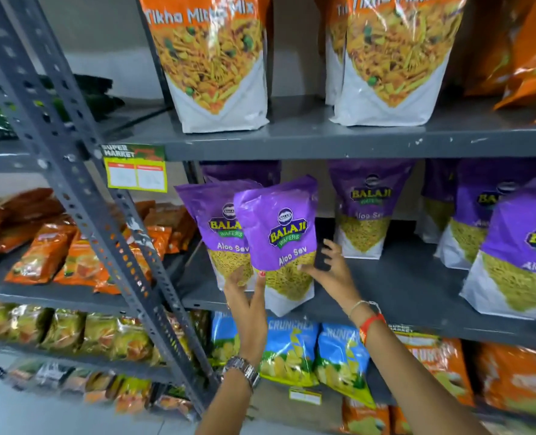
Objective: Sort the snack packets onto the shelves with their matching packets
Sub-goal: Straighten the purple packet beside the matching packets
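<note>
Both hands grip the upright Aloo Sev packet (277,243) — left hand (247,304) low-left, right hand (329,268) low-right — directly before its matching purple packets (221,233).

Purple Aloo Sev packet (277,243), upright, slightly tilted, at middle shelf (401,287) front edge, overlapping matching purple packet (219,233) behind-left; more matching packets (365,208) stand farther right.

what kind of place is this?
Most likely a supermarket aisle or its stockroom: grey slotted-steel shelving stacked with matching purple Aloo Sev snack packets and orange Tikha Mitha Mix bags, plus a "Super Market" shelf price tag.
</note>
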Demonstrator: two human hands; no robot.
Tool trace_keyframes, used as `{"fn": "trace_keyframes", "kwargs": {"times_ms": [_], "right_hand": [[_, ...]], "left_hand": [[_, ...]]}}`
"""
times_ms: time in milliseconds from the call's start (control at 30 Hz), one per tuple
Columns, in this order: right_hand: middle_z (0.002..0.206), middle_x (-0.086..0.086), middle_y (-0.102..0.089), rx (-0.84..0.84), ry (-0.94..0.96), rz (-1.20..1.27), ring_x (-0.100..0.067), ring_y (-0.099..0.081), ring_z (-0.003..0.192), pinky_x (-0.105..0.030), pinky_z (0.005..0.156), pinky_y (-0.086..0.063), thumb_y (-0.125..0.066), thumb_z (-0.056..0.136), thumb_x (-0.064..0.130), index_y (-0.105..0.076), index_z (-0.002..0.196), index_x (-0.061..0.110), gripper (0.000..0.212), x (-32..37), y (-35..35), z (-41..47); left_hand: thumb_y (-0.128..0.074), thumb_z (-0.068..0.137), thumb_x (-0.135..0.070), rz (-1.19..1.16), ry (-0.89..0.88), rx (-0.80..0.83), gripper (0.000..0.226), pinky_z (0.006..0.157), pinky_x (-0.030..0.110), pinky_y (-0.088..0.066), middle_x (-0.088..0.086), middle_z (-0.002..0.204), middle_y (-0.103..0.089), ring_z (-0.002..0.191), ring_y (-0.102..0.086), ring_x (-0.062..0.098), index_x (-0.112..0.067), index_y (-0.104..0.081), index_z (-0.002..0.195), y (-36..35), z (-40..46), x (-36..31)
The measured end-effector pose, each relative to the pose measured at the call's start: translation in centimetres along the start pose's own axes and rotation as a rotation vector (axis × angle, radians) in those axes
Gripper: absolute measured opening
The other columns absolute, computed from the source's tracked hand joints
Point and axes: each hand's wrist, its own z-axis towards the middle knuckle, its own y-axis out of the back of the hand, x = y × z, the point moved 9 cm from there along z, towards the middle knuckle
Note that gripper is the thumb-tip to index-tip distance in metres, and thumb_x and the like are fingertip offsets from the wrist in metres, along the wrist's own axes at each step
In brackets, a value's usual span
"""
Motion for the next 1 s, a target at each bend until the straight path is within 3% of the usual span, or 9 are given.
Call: {"fn": "trace_keyframes", "kwargs": {"times_ms": [67,133,267,333,500,700,833,933,1000], "right_hand": [[0.146,-0.009,-0.034,0.077,-0.06,0.002,-0.024,-0.033,0.137,-0.044,0.114,-0.032,-0.083,0.07,0.014,-0.023,0.145,0.014,0.096,-1.9,-1.0,0.6],[0.147,-0.004,-0.035,0.134,-0.078,0.002,-0.02,-0.036,0.135,-0.044,0.114,-0.033,-0.085,0.067,0.017,-0.019,0.146,0.018,0.103,-3.1,-1.9,1.0],[0.135,-0.011,-0.053,0.19,-0.07,0.007,-0.021,-0.054,0.122,-0.038,0.104,-0.046,-0.087,0.063,0.013,-0.038,0.125,0.027,0.08,-3.9,-2.8,1.5],[0.128,-0.012,-0.058,0.166,-0.082,0.004,-0.022,-0.058,0.118,-0.041,0.101,-0.049,-0.092,0.049,0.029,-0.045,0.112,0.032,0.079,-4.4,-2.7,1.9],[0.12,-0.011,-0.059,0.155,-0.095,-0.075,-0.02,-0.06,0.111,-0.047,0.097,-0.052,-0.088,0.023,0.065,-0.051,0.106,0.031,0.097,-6.6,-2.6,3.1],[0.113,-0.005,-0.062,0.046,-0.025,-0.112,-0.018,-0.064,0.104,-0.048,0.09,-0.055,-0.085,0.025,0.071,-0.051,0.105,0.037,0.093,-6.4,-0.7,2.3],[0.11,-0.003,-0.066,-0.079,0.007,-0.078,-0.018,-0.064,0.102,-0.048,0.09,-0.055,-0.087,0.034,0.063,-0.057,0.107,0.033,0.084,-4.1,2.8,0.4],[0.11,0.0,-0.068,-0.182,0.03,-0.082,-0.018,-0.065,0.103,-0.048,0.089,-0.055,-0.085,0.036,0.064,-0.057,0.108,0.033,0.083,-3.1,6.2,-0.1],[0.105,0.002,-0.064,-0.228,0.034,-0.106,-0.019,-0.064,0.101,-0.049,0.09,-0.053,-0.083,0.039,0.061,-0.056,0.103,0.035,0.074,-2.6,8.2,-0.2]], "left_hand": [[-0.057,0.082,-0.043,-0.049,0.161,0.091,0.061,0.109,0.036,-0.037,-0.001,0.145,-0.034,0.132,-0.036,0.017,-0.026,-0.033,0.136,-1.0,-0.5,3.0],[-0.055,0.082,-0.044,-0.074,0.264,0.172,0.068,0.114,0.048,-0.028,-0.003,0.154,-0.022,0.141,-0.026,0.02,-0.032,-0.022,0.141,-2.0,-0.7,4.6],[-0.047,0.09,-0.035,-0.106,0.341,0.304,0.064,0.114,0.048,-0.024,-0.003,0.157,-0.015,0.143,-0.02,0.021,-0.038,-0.012,0.143,-3.6,-0.8,5.4],[-0.046,0.091,-0.034,-0.102,0.34,0.331,0.064,0.114,0.051,-0.025,-0.003,0.156,-0.013,0.143,-0.02,0.02,-0.04,-0.009,0.143,-4.0,-0.7,5.6],[-0.053,0.085,-0.037,-0.088,0.318,0.274,0.068,0.113,0.055,-0.028,-0.002,0.157,-0.016,0.142,-0.023,0.023,-0.043,-0.014,0.14,-4.0,-0.4,6.0],[-0.058,0.078,-0.046,-0.038,0.245,0.293,0.058,0.107,0.061,-0.035,-0.003,0.152,-0.029,0.138,-0.032,0.023,-0.057,-0.028,0.126,-4.9,0.1,5.8],[-0.054,0.089,-0.025,-0.04,0.18,0.315,0.053,0.106,0.056,-0.039,0.002,0.15,-0.035,0.132,-0.041,0.018,-0.036,-0.028,0.133,-7.1,0.1,4.6],[-0.057,0.085,-0.037,-0.009,0.202,0.378,0.056,0.104,0.061,-0.039,-0.001,0.147,-0.038,0.132,-0.043,0.02,-0.04,-0.027,0.132,-10.2,0.0,4.4],[-0.053,0.089,-0.032,-0.009,0.203,0.44,0.052,0.103,0.063,-0.038,0.0,0.147,-0.038,0.132,-0.043,0.022,-0.033,-0.027,0.134,-12.5,0.0,4.8]]}}
